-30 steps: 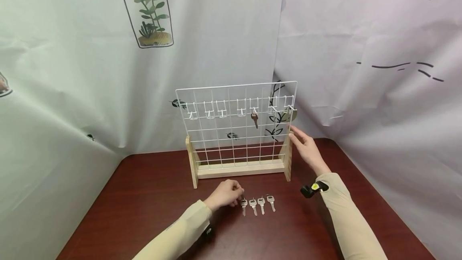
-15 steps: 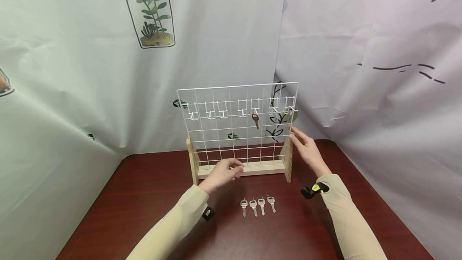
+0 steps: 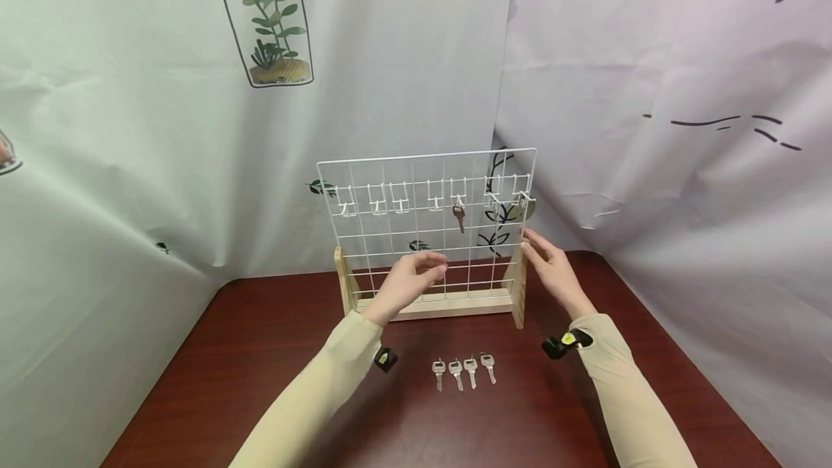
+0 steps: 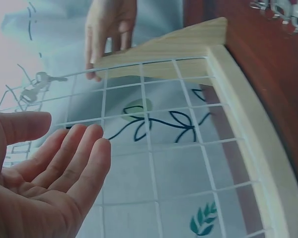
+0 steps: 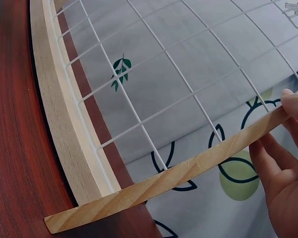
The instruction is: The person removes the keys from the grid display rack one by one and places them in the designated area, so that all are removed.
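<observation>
Left hand: the left hand point(image 3: 409, 282) is raised in front of the wire grid rack point(image 3: 390, 237), near the lower middle of the grid; in the left wrist view its fingers point(image 4: 79, 153) are nearly straight and relaxed, and it holds nothing
Right hand: the right hand point(image 3: 551, 266) rests on the right wooden post point(image 3: 518, 287) of the rack, fingers straight along the post, touching it but not closed around it
Rack: it stands upright near the far edge of the worktop point(image 3: 260, 367), on a wooden base, with a row of white hooks point(image 3: 377, 201) along the upper part
Hanging key: one brown key point(image 3: 459, 217) hangs on a hook right of the middle of the grid
Loose keys: four silver keys point(image 3: 463, 369) lie in a row on the worktop, just in front of the rack, between the two forearms
Background: printed cloth with plant drawings point(image 3: 269, 20) behind the worktop
</observation>
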`<state>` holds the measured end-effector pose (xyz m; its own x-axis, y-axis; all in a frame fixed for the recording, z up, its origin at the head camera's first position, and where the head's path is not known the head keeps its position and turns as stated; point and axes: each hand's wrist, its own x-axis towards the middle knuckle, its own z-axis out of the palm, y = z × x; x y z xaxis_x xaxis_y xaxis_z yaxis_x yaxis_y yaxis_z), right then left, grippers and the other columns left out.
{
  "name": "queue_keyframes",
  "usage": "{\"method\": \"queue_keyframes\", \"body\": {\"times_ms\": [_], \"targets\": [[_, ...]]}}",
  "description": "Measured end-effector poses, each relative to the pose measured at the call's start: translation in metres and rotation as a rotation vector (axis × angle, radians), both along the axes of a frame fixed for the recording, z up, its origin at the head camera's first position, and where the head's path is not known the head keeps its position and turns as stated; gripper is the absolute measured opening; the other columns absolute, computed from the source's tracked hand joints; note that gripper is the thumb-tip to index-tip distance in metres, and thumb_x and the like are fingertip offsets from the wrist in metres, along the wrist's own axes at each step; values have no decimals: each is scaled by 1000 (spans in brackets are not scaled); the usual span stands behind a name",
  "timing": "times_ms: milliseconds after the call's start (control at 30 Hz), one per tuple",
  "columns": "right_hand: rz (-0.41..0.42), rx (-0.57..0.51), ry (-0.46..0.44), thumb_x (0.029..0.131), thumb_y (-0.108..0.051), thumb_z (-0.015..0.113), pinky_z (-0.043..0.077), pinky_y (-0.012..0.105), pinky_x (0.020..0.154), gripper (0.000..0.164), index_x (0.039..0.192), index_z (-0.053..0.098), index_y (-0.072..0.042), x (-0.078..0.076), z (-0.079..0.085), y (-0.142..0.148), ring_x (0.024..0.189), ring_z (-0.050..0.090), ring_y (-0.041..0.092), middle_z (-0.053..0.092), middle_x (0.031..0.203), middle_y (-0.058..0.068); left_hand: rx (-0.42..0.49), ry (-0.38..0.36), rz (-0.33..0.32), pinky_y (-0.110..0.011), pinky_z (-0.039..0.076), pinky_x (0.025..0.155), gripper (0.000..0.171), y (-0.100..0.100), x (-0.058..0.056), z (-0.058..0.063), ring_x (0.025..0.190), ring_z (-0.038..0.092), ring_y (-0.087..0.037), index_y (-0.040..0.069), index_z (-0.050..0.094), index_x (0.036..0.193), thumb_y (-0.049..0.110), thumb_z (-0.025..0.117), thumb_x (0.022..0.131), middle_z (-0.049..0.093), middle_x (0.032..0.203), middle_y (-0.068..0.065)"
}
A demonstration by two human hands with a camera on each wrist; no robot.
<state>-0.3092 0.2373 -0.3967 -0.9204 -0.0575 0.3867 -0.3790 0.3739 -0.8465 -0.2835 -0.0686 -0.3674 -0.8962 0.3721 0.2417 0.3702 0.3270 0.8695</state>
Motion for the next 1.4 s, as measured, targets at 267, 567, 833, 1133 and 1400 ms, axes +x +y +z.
{"method": "queue_keyframes", "body": {"times_ms": [267, 567, 833, 1133, 1400], "targets": [[-3, 8, -16, 106, -15, 53, 35, 53, 114, 48, 149, 44, 2, 18, 18, -8, 138, 43, 40, 43, 151, 25, 64, 30, 8, -34, 57, 89, 35, 9, -6, 15, 110, 67, -25, 8, 64, 133, 20, 64, 100, 70, 121, -7], [-3, 8, -12, 106, -16, 54, 36, 54, 113, 48, 149, 45, 2, 17, 17, -7, 137, 44, 41, 44, 150, 25, 127, 70, 68, -40, 57, 91, 43, 22, -11, 27, 112, 66, -27, 7, 59, 139, 19, 66, 98, 68, 127, -8], [-1, 7, -13, 105, -15, 54, 35, 54, 113, 47, 149, 45, 2, 16, 17, -7, 138, 43, 40, 44, 151, 24, 185, 60, 63, -36, 54, 96, 49, 31, -16, 34, 118, 64, -27, 7, 55, 143, 21, 68, 97, 65, 133, -9], [-3, -1, -2, 105, -15, 55, 36, 53, 113, 47, 148, 46, 1, 14, 14, -7, 136, 45, 39, 45, 150, 24, 184, 45, 59, -39, 53, 98, 53, 40, -16, 41, 120, 62, -26, 11, 52, 146, 22, 68, 97, 63, 136, -9], [3, -7, 3, 105, -14, 54, 37, 54, 112, 47, 148, 45, 3, 12, 13, -6, 136, 45, 40, 46, 149, 23, 242, 31, 63, -35, 52, 99, 51, 46, -19, 48, 119, 62, -27, 5, 52, 144, 20, 67, 98, 63, 134, -13]]}}
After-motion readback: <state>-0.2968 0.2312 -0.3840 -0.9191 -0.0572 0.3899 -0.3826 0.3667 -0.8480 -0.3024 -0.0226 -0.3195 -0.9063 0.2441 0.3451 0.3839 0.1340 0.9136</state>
